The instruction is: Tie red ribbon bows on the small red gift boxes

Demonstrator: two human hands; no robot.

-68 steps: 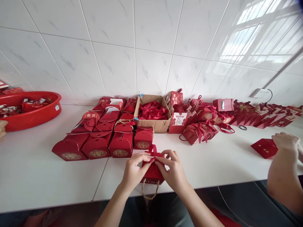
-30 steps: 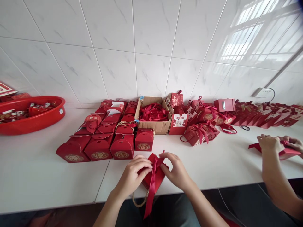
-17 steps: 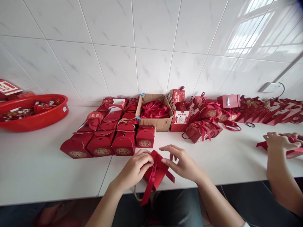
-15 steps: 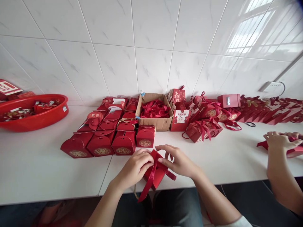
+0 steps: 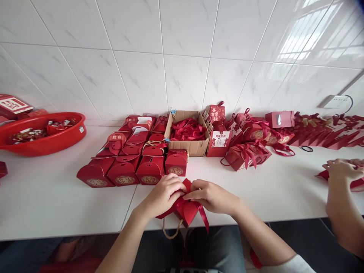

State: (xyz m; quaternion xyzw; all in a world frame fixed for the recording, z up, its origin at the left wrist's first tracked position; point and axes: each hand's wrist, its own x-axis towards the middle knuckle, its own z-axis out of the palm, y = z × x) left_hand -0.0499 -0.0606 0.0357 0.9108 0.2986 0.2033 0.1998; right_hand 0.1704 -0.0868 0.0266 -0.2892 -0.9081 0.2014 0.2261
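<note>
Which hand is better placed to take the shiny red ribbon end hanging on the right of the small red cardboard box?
Probably the right hand: the shiny red ribbon end hangs close by it, while the left hand is farther off, across the red cardboard box.

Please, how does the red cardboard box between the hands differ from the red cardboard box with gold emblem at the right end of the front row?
The red cardboard box between the left hand and right hand has a glossy red ribbon across it; the gold-emblem red cardboard box shows none. The first is turned cornerwise; the second shows its flat front to the camera. Both are red, with tan rope.
</note>
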